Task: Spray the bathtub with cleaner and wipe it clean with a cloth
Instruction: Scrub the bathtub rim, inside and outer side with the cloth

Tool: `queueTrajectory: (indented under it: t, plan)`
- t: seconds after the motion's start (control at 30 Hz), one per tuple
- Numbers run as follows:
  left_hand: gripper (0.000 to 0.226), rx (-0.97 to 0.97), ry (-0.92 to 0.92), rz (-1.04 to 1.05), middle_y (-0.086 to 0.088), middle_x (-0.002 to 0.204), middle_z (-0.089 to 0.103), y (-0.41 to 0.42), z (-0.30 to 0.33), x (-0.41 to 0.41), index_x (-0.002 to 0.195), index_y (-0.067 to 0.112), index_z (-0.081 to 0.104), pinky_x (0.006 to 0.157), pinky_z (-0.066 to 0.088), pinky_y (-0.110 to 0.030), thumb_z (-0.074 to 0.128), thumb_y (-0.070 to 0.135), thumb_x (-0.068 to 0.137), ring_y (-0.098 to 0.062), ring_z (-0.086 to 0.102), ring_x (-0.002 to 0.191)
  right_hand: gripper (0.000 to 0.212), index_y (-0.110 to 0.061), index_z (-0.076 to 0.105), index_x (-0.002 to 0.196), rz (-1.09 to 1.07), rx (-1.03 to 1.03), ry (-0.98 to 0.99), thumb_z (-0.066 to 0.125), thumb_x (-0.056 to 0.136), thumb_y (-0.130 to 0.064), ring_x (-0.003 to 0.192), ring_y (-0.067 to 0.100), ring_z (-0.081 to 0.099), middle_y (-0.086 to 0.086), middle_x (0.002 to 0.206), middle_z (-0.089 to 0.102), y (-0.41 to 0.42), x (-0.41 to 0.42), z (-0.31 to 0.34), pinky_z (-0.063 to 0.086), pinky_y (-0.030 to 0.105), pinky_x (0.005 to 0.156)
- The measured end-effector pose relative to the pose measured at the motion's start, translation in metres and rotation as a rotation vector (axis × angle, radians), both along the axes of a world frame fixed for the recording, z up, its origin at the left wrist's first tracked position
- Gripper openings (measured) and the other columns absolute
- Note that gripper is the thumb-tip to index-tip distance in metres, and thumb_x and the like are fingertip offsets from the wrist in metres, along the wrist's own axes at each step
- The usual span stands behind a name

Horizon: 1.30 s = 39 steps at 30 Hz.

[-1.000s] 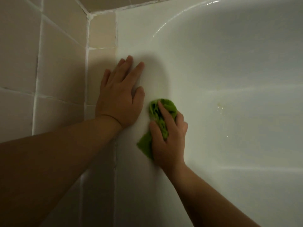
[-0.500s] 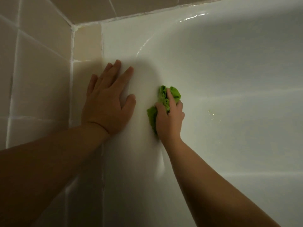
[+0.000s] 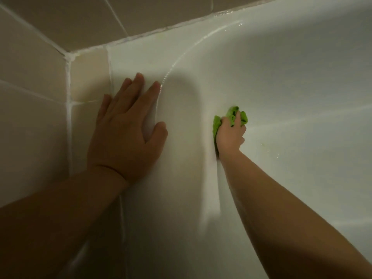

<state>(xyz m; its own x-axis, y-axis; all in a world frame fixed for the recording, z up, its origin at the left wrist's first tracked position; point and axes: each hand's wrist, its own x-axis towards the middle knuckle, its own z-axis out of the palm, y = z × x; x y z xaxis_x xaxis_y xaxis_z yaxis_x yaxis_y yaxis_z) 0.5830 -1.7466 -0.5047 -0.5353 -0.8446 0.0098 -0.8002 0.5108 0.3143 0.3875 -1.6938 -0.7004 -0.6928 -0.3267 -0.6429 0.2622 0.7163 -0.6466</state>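
Head view: your white bathtub [image 3: 281, 77] meets beige wall tiles [image 3: 36, 121] at its corner. Your left hand [image 3: 124, 135] lies flat on the rim; your right hand [image 3: 231, 135] bunches the green cloth [image 3: 233, 115] against the tub's inner wall.

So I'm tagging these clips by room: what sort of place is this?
Most likely a bathroom. A glossy white bathtub meets beige wall tiles with white grout at a corner, and the right hand holds a green cloth against the tub.
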Motion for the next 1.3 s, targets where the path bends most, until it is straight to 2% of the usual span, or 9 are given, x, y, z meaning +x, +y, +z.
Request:
queueTrajectory:
  t: [0.13, 0.37, 0.5, 0.7, 0.87, 0.97, 1.03, 1.13, 1.3]
  plan:
    - [0.074, 0.008, 0.007, 0.002, 0.003, 0.170, 0.022, -0.004, 0.001, -0.002, 0.160, 0.034, 0.033, 0.127, 0.006, -0.044, 0.044, 0.050, 0.089, -0.014, 0.014, 0.158, 0.062, -0.046, 0.032, 0.157, 0.173, -0.224, 0.090, 0.049, 0.097, -0.048, 0.134, 0.027, 0.037, -0.003, 0.154, 0.037, 0.045, 0.023, 0.003, 0.028, 0.041, 0.113]
    - [0.073, -0.006, 0.022, -0.003, 0.001, 0.170, 0.023, -0.007, 0.001, -0.005, 0.160, 0.031, 0.034, 0.128, 0.010, -0.047, 0.043, 0.050, 0.089, -0.016, 0.016, 0.157, 0.060, -0.034, 0.022, 0.162, 0.132, 0.203, -0.010, 0.037, 0.105, -0.044, 0.144, 0.034, 0.031, 0.008, 0.165, 0.025, 0.036, -0.012, -0.038, 0.019, 0.044, 0.120]
    - [0.070, -0.012, 0.045, 0.001, 0.001, 0.169, 0.026, -0.008, -0.001, -0.007, 0.159, 0.031, 0.036, 0.128, 0.011, -0.047, 0.044, 0.047, 0.091, -0.016, 0.017, 0.157, 0.063, -0.042, 0.020, 0.161, -0.101, -0.067, -0.061, 0.043, 0.103, -0.043, 0.136, 0.036, 0.033, 0.004, 0.158, 0.028, -0.013, -0.008, 0.015, 0.026, 0.046, 0.116]
    - [0.062, -0.017, 0.086, 0.026, 0.004, 0.167, 0.030, -0.011, -0.005, -0.007, 0.157, 0.031, 0.040, 0.128, 0.010, -0.041, 0.044, 0.035, 0.096, -0.013, 0.019, 0.156, 0.057, -0.051, 0.033, 0.154, 0.239, -0.444, 0.133, 0.052, 0.102, -0.037, 0.123, 0.013, 0.028, -0.008, 0.149, 0.035, 0.037, 0.051, 0.070, 0.020, 0.026, 0.106]
    - [0.058, -0.010, 0.081, 0.032, 0.006, 0.167, 0.029, -0.014, -0.005, -0.008, 0.157, 0.032, 0.040, 0.128, 0.008, -0.039, 0.041, 0.031, 0.099, -0.010, 0.017, 0.157, 0.061, -0.044, 0.027, 0.160, 0.065, -0.233, -0.008, 0.048, 0.103, -0.039, 0.136, 0.032, 0.032, -0.001, 0.156, 0.030, 0.010, 0.027, 0.063, 0.025, 0.038, 0.112]
    - [0.058, 0.011, 0.101, 0.038, 0.004, 0.167, 0.030, -0.016, -0.003, -0.012, 0.156, 0.030, 0.042, 0.128, 0.006, -0.037, 0.040, 0.030, 0.098, -0.012, 0.018, 0.156, 0.066, -0.045, 0.017, 0.162, -0.044, -0.320, 0.036, 0.047, 0.104, -0.036, 0.129, 0.030, 0.031, -0.001, 0.154, 0.028, -0.028, 0.034, 0.095, 0.026, 0.039, 0.107]
    - [0.058, 0.019, 0.111, 0.048, 0.001, 0.166, 0.032, -0.017, -0.001, -0.014, 0.156, 0.028, 0.043, 0.128, 0.006, -0.039, 0.039, 0.027, 0.097, -0.015, 0.020, 0.156, 0.067, -0.047, 0.020, 0.160, 0.044, -0.461, 0.170, 0.050, 0.101, -0.036, 0.121, 0.023, 0.029, -0.003, 0.151, 0.029, -0.026, 0.053, 0.116, 0.030, 0.040, 0.107]
    - [0.059, 0.025, 0.131, 0.052, -0.004, 0.165, 0.035, -0.016, 0.003, -0.016, 0.155, 0.022, 0.045, 0.128, 0.009, -0.042, 0.038, 0.024, 0.096, -0.019, 0.024, 0.155, 0.062, -0.052, 0.034, 0.153, 0.238, -0.618, 0.275, 0.053, 0.096, -0.038, 0.128, 0.018, 0.030, -0.010, 0.152, 0.031, 0.007, 0.073, 0.118, 0.032, 0.039, 0.110]
    - [0.059, 0.022, 0.115, 0.073, -0.003, 0.165, 0.035, -0.018, 0.004, -0.019, 0.154, 0.021, 0.045, 0.126, 0.009, -0.038, 0.037, 0.023, 0.097, -0.017, 0.025, 0.155, 0.063, -0.048, 0.023, 0.159, 0.159, -0.428, 0.129, 0.048, 0.103, -0.033, 0.128, 0.021, 0.027, -0.006, 0.150, 0.029, 0.000, 0.051, 0.103, 0.028, 0.043, 0.116]
